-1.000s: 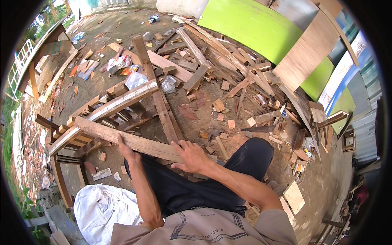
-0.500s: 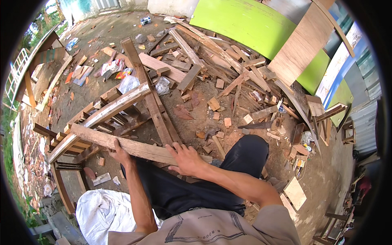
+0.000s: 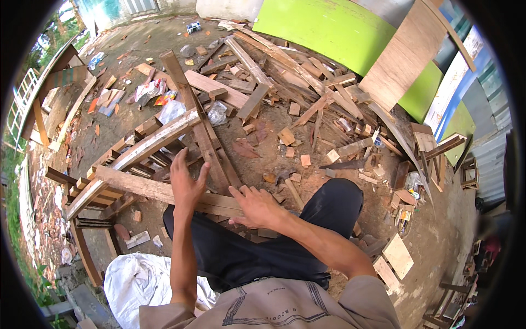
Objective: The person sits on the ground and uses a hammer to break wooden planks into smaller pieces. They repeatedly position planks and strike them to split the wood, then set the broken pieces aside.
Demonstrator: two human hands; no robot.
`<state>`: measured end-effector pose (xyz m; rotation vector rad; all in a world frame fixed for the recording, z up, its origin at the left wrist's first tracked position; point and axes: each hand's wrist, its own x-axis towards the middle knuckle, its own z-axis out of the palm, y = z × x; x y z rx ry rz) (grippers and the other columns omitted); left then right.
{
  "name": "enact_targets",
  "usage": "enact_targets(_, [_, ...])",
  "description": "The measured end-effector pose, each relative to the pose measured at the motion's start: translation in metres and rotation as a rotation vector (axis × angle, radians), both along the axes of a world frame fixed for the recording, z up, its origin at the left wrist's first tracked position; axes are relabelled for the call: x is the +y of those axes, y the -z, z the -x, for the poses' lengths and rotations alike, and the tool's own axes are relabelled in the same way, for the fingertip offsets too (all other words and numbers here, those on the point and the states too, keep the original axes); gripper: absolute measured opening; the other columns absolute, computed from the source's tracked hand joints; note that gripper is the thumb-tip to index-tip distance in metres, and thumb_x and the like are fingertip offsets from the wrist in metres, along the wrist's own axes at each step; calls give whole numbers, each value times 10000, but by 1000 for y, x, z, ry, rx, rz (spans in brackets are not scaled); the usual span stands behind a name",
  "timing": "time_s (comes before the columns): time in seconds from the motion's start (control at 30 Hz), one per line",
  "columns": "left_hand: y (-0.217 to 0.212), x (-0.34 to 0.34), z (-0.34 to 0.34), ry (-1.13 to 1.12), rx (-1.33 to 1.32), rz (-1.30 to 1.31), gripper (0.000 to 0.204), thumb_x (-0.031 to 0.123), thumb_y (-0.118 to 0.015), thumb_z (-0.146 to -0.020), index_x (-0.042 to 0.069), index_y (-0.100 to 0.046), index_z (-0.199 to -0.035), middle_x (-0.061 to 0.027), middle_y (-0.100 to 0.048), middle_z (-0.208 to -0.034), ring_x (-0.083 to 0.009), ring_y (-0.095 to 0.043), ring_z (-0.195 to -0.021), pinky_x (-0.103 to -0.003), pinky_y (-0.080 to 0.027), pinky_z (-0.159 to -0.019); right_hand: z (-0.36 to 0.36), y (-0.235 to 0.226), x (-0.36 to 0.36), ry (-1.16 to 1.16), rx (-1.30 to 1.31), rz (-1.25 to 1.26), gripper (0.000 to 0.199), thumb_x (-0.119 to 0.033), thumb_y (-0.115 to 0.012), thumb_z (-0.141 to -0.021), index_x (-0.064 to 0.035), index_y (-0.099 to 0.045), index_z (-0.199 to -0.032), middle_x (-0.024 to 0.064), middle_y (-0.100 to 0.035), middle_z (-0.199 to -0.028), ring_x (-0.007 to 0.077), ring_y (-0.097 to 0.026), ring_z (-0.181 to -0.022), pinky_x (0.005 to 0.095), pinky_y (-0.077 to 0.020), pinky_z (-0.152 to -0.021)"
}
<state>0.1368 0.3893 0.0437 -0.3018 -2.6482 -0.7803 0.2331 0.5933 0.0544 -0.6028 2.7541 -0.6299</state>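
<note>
A long rough wooden plank (image 3: 142,186) lies across my lap and over a wooden frame (image 3: 159,140) of boards on the dirt ground. My right hand (image 3: 257,205) lies over the plank's near end with its fingers curled on it. My left hand (image 3: 186,183) is lifted just above the plank's middle, fingers apart and holding nothing. A second long board (image 3: 197,118) runs away from me under the left hand. My dark trousers (image 3: 307,241) fill the space below the plank.
A heap of scrap boards and offcuts (image 3: 285,82) covers the ground ahead and to the right. Green panels (image 3: 329,30) and a plywood sheet (image 3: 405,55) lean at the back right. A white sack (image 3: 137,279) lies at my lower left. Litter (image 3: 153,90) lies far left.
My left hand has come off the plank and now hovers above it with spread fingers. My right hand stays on the plank's near end.
</note>
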Motion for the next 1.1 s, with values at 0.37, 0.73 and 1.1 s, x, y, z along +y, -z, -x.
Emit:
enact_targets(0.37, [10, 33, 1, 7, -463, 294, 933, 586, -593, -853, -33, -273, -1473, -244, -586, -1255, -372, -598, -1117, -476, -477, -920, -6, 15, -3, 2, -28, -46, 954, -684, -549, -838, 28, -340, -1439, 217, -591, -1102, 383, -619, -997, 474, -505, -856])
enact_targets(0.73, [10, 28, 7, 57, -580, 324, 1002, 616, -567, -853, -64, -187, -1484, -279, -669, -1044, -405, -673, -941, -470, -534, -777, -3, 12, -13, 58, -3, -62, 899, -653, -562, -847, 14, -377, -1421, 221, -600, -1069, 393, -647, -904, 470, -538, -779])
enact_targets(1.1, [7, 30, 3, 60, -578, 303, 975, 615, -577, -846, -54, -246, -1474, -255, -632, -1172, -388, -643, -1036, -469, -517, -848, -13, 21, -14, 72, 118, -130, 906, -642, -578, -833, 12, -376, -1427, 187, -587, -1101, 328, -598, -1012, 444, -495, -808])
